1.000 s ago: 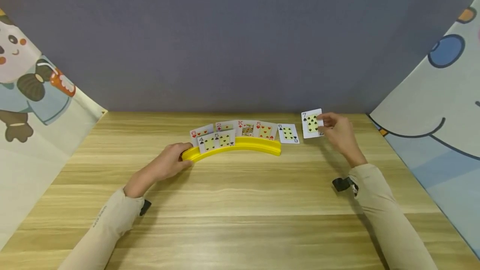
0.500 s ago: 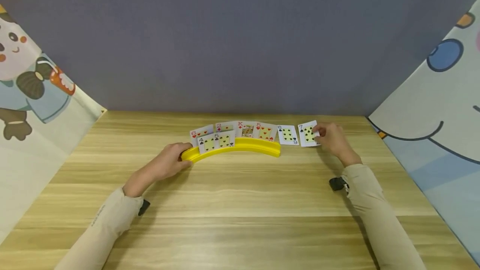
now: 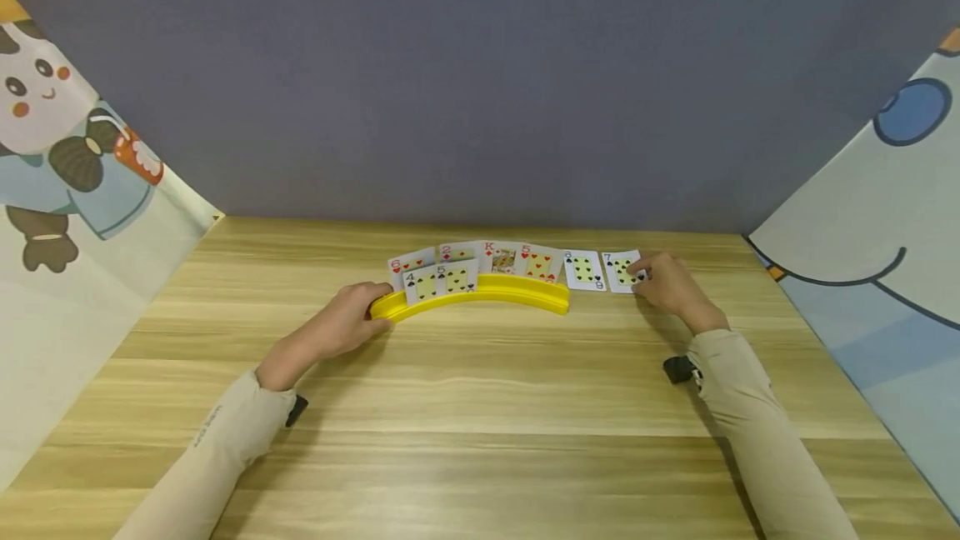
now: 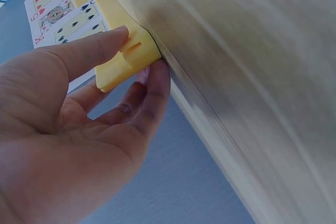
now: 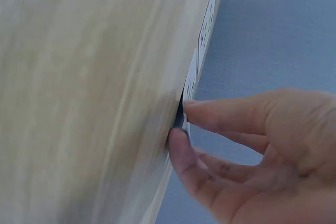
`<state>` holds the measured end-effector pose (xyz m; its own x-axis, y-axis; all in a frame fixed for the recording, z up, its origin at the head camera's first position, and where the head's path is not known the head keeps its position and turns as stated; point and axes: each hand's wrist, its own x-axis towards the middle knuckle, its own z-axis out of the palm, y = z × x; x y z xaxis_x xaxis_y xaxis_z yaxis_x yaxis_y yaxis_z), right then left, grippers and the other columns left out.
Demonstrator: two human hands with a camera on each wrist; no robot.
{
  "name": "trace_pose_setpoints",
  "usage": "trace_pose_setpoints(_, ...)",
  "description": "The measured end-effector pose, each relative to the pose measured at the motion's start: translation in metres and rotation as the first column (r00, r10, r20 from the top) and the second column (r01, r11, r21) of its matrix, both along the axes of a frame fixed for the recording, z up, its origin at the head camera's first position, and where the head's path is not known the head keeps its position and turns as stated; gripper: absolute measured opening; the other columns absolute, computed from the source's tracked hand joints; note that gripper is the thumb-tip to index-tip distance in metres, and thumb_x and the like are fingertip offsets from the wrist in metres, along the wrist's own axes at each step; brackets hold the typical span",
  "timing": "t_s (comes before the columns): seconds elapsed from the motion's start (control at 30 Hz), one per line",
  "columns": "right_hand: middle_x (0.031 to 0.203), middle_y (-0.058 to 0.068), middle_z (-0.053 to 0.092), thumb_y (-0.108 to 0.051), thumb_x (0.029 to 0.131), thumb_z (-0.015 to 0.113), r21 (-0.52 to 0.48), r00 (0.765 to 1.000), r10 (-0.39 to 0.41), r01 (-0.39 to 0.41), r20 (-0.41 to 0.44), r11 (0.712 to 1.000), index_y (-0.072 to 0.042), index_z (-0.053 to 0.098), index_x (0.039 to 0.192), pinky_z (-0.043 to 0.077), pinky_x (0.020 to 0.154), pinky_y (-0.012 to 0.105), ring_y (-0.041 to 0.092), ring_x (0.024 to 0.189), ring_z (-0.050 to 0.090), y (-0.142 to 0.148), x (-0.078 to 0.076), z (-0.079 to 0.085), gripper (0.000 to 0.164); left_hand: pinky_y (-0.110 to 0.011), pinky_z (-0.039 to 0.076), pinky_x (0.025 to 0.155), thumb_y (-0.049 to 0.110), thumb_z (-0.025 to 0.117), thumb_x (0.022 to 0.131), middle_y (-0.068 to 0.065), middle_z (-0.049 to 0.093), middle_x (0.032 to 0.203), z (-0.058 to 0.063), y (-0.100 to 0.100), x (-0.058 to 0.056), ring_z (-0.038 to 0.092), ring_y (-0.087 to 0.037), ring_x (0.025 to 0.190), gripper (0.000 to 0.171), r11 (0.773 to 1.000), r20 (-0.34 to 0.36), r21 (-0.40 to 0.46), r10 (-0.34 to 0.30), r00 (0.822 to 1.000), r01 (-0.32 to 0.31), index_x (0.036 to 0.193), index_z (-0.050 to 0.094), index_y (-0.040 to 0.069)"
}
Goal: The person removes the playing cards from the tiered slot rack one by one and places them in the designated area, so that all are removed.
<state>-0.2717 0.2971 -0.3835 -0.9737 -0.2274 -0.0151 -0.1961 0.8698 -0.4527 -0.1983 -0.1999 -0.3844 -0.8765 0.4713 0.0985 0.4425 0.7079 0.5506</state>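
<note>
My left hand (image 3: 341,323) grips the left end of a curved yellow card holder (image 3: 517,288), thumb in front and fingers behind; the left wrist view shows the thumb (image 4: 100,48) against its end. Playing cards stand in the holder: a four of spades (image 3: 420,286) and a five of spades (image 3: 456,277) in front, with red cards including a king (image 3: 503,260) behind, partly covered. At the right, my right hand (image 3: 675,290) pinches the right edge of a seven of spades (image 3: 617,273), which lies low at the tabletop. The right wrist view shows this card (image 5: 190,77) nearly edge-on.
A six of spades (image 3: 583,271) lies face up between the holder and the seven. Behind the wooden table (image 3: 480,390) rises a grey partition (image 3: 480,90). Printed cartoon panels stand at the left (image 3: 82,148) and right.
My right hand has lowered the seven of spades toward the table, close beside the six. My left hand keeps its grip on the card holder. The head view has shifted slightly.
</note>
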Motion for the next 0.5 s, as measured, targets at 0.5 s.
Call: trace_pose_setpoints(0.5,0.127,0.034,0.057,-0.003,0.092,0.063,0.057,0.998,-0.028,0.024,0.060,0.998,0.009,0.062,0.126,0.039,0.096,0.064,0.050,0.108,0.051,-0.0059,-0.0001,0.0002,0.036,-0.032,0.043,0.065,0.001,0.072,0.088,-0.014,0.066,0.101,-0.0011,-0.0003,-0.0010,0.051,-0.019,0.076,0.026,1.000,0.010,-0.003,0.011,1.000,-0.010,0.112,0.064,-0.003)
